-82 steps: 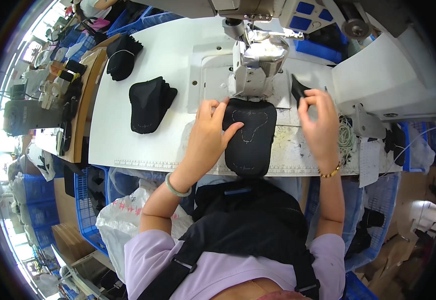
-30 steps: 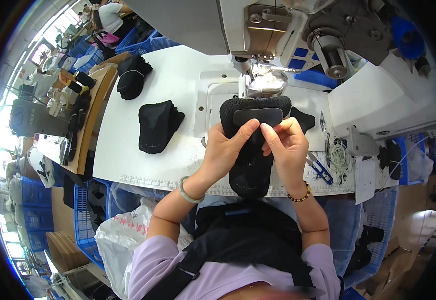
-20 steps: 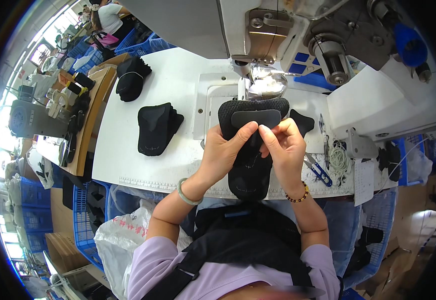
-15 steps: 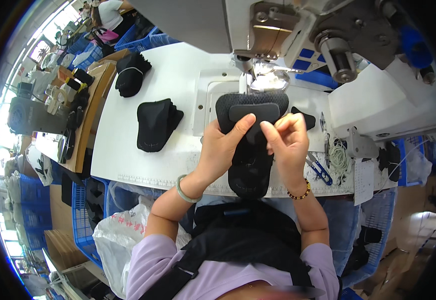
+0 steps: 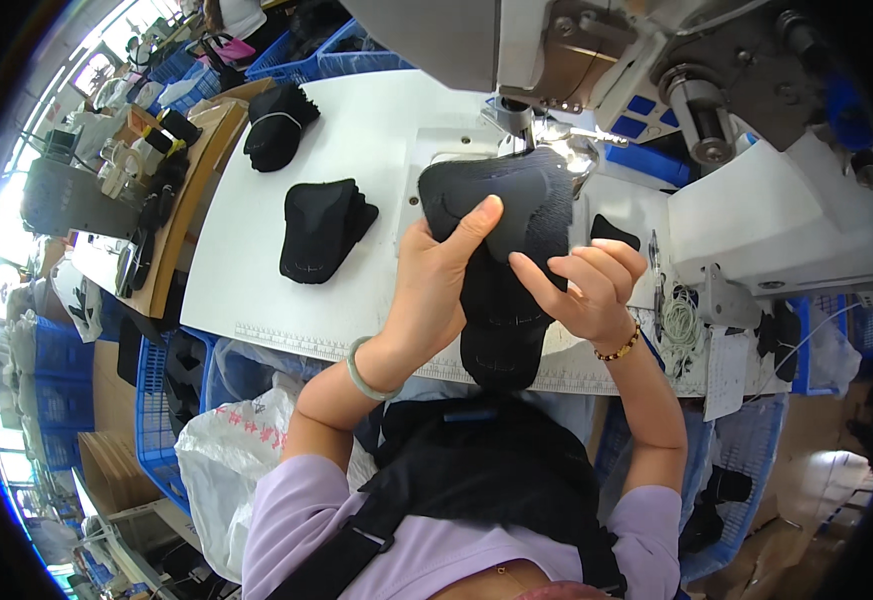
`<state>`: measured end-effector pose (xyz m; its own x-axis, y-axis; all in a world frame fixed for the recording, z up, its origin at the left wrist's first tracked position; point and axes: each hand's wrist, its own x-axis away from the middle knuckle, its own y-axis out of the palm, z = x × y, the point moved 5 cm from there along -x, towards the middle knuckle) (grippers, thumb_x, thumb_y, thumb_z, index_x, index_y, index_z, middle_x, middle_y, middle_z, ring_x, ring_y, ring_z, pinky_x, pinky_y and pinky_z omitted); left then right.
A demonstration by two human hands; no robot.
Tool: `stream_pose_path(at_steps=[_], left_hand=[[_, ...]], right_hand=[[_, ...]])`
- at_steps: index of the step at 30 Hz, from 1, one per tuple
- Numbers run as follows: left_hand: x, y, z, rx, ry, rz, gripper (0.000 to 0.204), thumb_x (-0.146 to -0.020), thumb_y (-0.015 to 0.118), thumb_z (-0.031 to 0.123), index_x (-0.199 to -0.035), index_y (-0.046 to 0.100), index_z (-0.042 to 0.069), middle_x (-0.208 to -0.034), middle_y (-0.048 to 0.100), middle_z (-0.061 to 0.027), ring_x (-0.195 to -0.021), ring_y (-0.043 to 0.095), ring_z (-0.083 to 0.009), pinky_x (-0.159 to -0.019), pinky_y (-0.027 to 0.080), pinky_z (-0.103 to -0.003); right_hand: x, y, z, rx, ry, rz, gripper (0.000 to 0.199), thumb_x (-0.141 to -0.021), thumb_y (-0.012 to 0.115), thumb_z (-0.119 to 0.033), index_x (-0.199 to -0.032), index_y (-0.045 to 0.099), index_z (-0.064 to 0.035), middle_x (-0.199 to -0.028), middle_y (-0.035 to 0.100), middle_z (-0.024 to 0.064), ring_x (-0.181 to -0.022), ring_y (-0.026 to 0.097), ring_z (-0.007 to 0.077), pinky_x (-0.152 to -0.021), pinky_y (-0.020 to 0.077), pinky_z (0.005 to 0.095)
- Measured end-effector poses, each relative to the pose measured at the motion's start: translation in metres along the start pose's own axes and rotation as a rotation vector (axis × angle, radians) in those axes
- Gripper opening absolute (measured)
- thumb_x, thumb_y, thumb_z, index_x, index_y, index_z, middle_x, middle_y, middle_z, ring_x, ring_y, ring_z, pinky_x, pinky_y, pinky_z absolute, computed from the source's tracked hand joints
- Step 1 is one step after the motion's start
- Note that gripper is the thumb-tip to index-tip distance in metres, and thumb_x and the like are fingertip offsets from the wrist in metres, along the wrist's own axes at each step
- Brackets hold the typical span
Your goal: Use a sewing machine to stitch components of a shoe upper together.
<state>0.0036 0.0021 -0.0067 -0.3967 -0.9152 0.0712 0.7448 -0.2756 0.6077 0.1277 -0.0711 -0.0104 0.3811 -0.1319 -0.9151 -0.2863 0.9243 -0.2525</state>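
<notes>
My left hand (image 5: 436, 280) is closed on a black tongue-shaped fabric piece (image 5: 546, 215), its thumb flat on top and its other fingers underneath. A smooth raised black patch (image 5: 516, 195) lies on the wide end of that piece, just below the sewing machine's needle area (image 5: 521, 130). My right hand (image 5: 591, 288) is beside it, with the index fingertip at the patch's lower tip and the other fingers loosely bent and apart. More black pieces (image 5: 501, 350) hang below, over the table's front edge.
On the white sewing table (image 5: 226, 260) lie a loose black stack (image 5: 321, 230) and a tied black bundle (image 5: 278, 125). To the right are a small black piece (image 5: 614, 232), a pen-like tool (image 5: 656, 260) and coiled pale thread (image 5: 681, 320). Blue crates (image 5: 166, 430) flank the table.
The fabric piece has turned and tilted, showing more of its patch. My right hand has shifted right and down, its fingers opening from a pinch. The view has shifted slightly.
</notes>
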Motion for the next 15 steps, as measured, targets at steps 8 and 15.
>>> stream_pose_path(at_steps=[8, 15], left_hand=[[-0.024, -0.010, 0.019, -0.061, 0.100, 0.021, 0.021, -0.090, 0.058, 0.017, -0.099, 0.062, -0.001, -0.090, 0.065, -0.0056, -0.077, 0.064, -0.0123, -0.068, 0.052, -0.024], [-0.061, 0.009, 0.028, -0.250, 0.177, -0.118, 0.022, -0.092, 0.054, 0.015, -0.097, 0.065, -0.004, -0.086, 0.065, -0.0047, -0.075, 0.062, -0.0097, -0.065, 0.050, -0.023]], right_hand=[[-0.045, 0.018, 0.024, -0.307, 0.276, -0.208, 0.037, -0.061, 0.074, -0.031, -0.097, 0.071, -0.0189, -0.086, 0.050, -0.0038, -0.079, 0.045, 0.0140, -0.077, 0.0291, 0.0299], [-0.036, 0.024, 0.044, -0.279, 0.438, -0.115, 0.039, -0.063, 0.075, -0.032, -0.100, 0.069, -0.0216, -0.091, 0.051, -0.0042, -0.085, 0.043, 0.0150, -0.079, 0.0290, 0.0324]])
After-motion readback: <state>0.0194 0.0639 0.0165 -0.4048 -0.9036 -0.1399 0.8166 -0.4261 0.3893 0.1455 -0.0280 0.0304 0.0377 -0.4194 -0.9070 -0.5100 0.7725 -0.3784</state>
